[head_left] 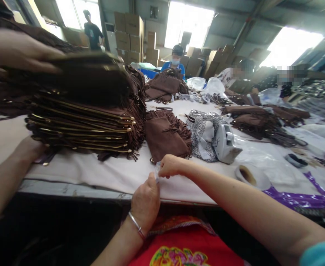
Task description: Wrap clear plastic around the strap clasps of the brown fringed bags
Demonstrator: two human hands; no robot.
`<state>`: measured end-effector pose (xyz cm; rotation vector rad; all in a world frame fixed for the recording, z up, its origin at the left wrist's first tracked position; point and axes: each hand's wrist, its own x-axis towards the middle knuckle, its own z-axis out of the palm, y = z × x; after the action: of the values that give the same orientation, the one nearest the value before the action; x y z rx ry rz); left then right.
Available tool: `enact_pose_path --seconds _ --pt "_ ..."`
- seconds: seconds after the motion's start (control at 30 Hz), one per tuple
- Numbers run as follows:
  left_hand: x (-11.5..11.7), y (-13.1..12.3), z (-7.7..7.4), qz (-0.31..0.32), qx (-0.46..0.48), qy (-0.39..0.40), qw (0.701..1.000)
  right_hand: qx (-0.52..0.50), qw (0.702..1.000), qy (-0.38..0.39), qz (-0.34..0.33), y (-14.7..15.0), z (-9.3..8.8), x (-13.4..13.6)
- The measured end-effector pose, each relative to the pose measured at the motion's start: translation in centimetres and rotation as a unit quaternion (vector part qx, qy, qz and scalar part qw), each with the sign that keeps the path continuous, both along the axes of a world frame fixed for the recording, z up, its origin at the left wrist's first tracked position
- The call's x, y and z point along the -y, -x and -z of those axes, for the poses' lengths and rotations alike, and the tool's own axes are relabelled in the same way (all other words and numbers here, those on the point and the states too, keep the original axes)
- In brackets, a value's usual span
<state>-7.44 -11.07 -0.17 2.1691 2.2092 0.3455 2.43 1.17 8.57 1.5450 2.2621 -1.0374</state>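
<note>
My left hand (145, 201), with a silver bangle on the wrist, and my right hand (172, 166) meet at the near edge of the white-covered table (101, 175). Together they pinch a small clear plastic piece (157, 173) between the fingertips. Just beyond my right hand lies a single brown fringed suede bag (163, 136). To its left stands a tall stack of the same brown bags with gold zips (90, 122). A co-worker's hand (18, 50) presses a blurred bag onto the top of that stack, and their other hand (29, 147) rests at its base.
A silver patterned fabric with a white tape dispenser (226, 142) lies right of the bag, and a tape roll (248, 175) sits near the edge. Purple printed material (303, 199) is at the right. More brown bags, plastic wraps, other workers and cardboard boxes (129, 37) fill the far side.
</note>
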Motion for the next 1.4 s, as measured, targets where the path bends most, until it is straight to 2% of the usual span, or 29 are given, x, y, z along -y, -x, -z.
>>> enact_pose_path --seconds 0.17,0.23,0.37,0.5,0.6,0.67,0.7,0.73,0.77,0.83,0.9,0.97,1.03,1.07,1.1,1.13,1.17,1.2,1.23,1.27,1.33,1.4 --pt "-0.1 0.3 0.5 0.046 -0.010 -0.018 0.999 -0.021 1.000 -0.007 0.009 -0.8 0.5 0.3" --pt "-0.2 0.3 0.6 0.056 -0.011 -0.020 0.998 -0.047 0.998 0.007 0.033 -1.8 1.1 0.8" --pt "-0.5 0.2 0.4 0.058 0.016 -0.025 0.998 -0.142 0.978 0.062 0.138 -3.9 3.5 2.1" --pt "-0.9 0.0 -0.1 0.047 0.047 -0.022 0.998 -0.247 0.934 0.102 0.237 -4.6 5.7 3.3" --pt "-1.2 -0.2 -0.7 0.035 0.126 -0.021 0.991 -0.298 0.903 0.125 0.281 -4.4 6.2 3.8" --pt "-1.5 -0.3 -1.1 0.012 0.246 -0.005 0.969 -0.323 0.890 0.142 0.288 -4.2 6.2 3.8" --pt "-1.6 -0.3 -1.3 -0.007 0.325 0.016 0.946 -0.334 0.886 0.147 0.285 -4.2 6.3 3.8" --pt "-1.7 -0.4 -1.4 -0.033 0.412 0.045 0.910 -0.342 0.885 0.149 0.279 -4.2 6.3 3.8" --pt "-1.8 -0.4 -1.5 -0.061 0.501 0.080 0.860 -0.346 0.885 0.149 0.273 -4.3 6.3 3.7" --pt "-1.9 -0.5 -1.6 -0.106 0.659 0.154 0.728 -0.348 0.887 0.149 0.266 -4.4 6.5 3.6" --pt "-2.0 -0.5 -1.6 -0.141 0.769 0.218 0.584 -0.353 0.884 0.152 0.265 -4.5 6.7 3.6" --pt "-2.0 -0.6 -1.7 -0.169 0.834 0.269 0.451 -0.365 0.879 0.152 0.265 -4.4 7.0 3.6" --pt "-2.0 -0.6 -1.9 -0.192 0.871 0.300 0.338 -0.374 0.877 0.153 0.260 -4.3 7.5 3.7" --pt "-2.0 -0.7 -2.0 -0.197 0.883 0.306 0.296 -0.372 0.879 0.155 0.256 -4.2 7.7 3.7" --pt "-1.9 -0.8 -2.1 -0.199 0.892 0.307 0.267 -0.361 0.884 0.153 0.254 -4.1 7.8 3.7" --pt "-1.8 -0.9 -2.2 -0.199 0.896 0.307 0.250 -0.341 0.893 0.146 0.252 -4.0 7.8 3.8" --pt "-1.7 -1.1 -2.4 -0.199 0.897 0.305 0.249 -0.316 0.904 0.136 0.253 -3.8 7.7 3.8" --pt "-1.6 -1.4 -2.5 -0.198 0.895 0.298 0.265 -0.291 0.914 0.121 0.256 -3.8 7.4 3.9" --pt "-1.4 -1.6 -2.6 -0.195 0.889 0.286 0.300 -0.270 0.922 0.105 0.258 -3.7 7.1 4.0" --pt "-1.2 -2.0 -2.6 -0.191 0.876 0.269 0.352 -0.258 0.927 0.090 0.257 -3.8 6.7 4.2" --pt "-0.9 -2.6 -2.4 -0.178 0.833 0.219 0.476 -0.263 0.928 0.078 0.251 -4.1 6.1 4.6" --pt "-0.4 -3.2 -2.0 -0.159 0.776 0.177 0.584 -0.302 0.913 0.103 0.256 -4.7 5.8 5.2"
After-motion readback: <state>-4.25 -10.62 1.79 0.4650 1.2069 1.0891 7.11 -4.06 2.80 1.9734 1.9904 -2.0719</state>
